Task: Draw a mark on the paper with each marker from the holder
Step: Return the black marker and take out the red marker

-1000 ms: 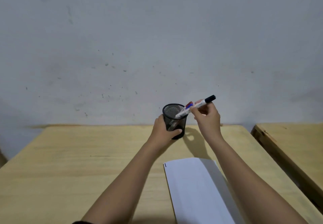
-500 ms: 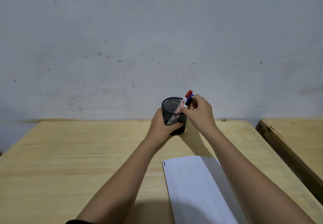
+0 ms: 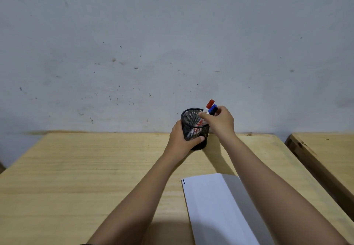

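Observation:
A black mesh holder [image 3: 193, 130] stands at the far edge of the wooden table [image 3: 95, 168], close to the wall. My left hand [image 3: 180, 143] is wrapped around its side. A red-capped marker [image 3: 210, 103] and a blue-capped marker [image 3: 213, 108] stick up from its right rim, with a black cap partly hidden beside them. My right hand [image 3: 220, 122] pinches the blue-capped marker just below its cap. A white sheet of paper [image 3: 216, 206] lies near me under my right forearm. It carries a short dark mark [image 3: 183, 181] at its top left corner.
A grey, speckled wall [image 3: 172, 53] rises directly behind the table. A second wooden table [image 3: 329, 153] stands to the right across a narrow gap. Bare wood stretches left of my arms.
My right hand lowered the black-capped marker into the holder, then closed on the marker tops at the rim. My left hand kept its grip on the holder.

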Demonstrator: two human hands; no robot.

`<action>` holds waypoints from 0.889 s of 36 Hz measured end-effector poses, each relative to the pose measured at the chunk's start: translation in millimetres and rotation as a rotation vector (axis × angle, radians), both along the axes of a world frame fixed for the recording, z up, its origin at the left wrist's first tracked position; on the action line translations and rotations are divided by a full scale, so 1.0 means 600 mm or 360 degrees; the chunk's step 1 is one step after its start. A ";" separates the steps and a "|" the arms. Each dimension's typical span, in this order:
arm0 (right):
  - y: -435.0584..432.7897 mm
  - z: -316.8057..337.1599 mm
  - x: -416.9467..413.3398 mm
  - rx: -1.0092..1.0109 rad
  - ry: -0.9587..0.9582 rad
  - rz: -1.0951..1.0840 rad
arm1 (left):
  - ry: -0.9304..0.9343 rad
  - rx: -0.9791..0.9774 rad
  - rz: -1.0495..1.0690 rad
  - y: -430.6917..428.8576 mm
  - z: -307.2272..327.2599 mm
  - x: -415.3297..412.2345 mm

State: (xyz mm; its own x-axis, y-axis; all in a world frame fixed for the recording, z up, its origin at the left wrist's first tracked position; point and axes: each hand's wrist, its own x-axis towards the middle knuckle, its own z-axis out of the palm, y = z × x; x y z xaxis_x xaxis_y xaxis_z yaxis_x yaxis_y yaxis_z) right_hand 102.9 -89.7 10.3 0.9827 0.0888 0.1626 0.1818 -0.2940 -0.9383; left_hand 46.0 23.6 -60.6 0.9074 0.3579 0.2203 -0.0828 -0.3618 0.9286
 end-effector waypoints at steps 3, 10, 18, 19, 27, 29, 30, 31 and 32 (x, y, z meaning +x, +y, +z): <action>0.008 -0.006 0.005 0.0005 -0.0020 -0.0016 | -0.0006 0.0002 0.0005 0.000 -0.001 0.000; 0.014 -0.011 0.009 0.0123 -0.0086 -0.0144 | -0.0003 0.0039 0.0003 -0.002 0.002 -0.003; 0.007 0.009 0.008 0.0352 -0.0119 -0.0171 | -0.0004 0.0082 0.0039 -0.006 0.005 -0.006; 0.003 0.016 0.009 0.0392 -0.0131 -0.0174 | 0.0005 0.0089 0.0055 -0.007 0.006 -0.007; -0.029 0.082 -0.019 0.0636 -0.0369 -0.0140 | 0.0081 -0.0068 0.0180 -0.021 0.031 -0.022; -0.038 0.098 -0.033 0.0686 -0.0436 -0.0130 | 0.0097 -0.0094 0.0233 -0.026 0.039 -0.031; -0.042 0.106 -0.042 0.0711 -0.0474 -0.0125 | 0.0094 -0.0132 0.0256 -0.027 0.043 -0.036; -0.047 0.113 -0.050 0.0738 -0.0516 -0.0116 | 0.0090 -0.0198 0.0263 -0.028 0.049 -0.042; -0.052 0.119 -0.060 0.0758 -0.0562 -0.0101 | 0.0081 -0.0281 0.0253 -0.030 0.057 -0.049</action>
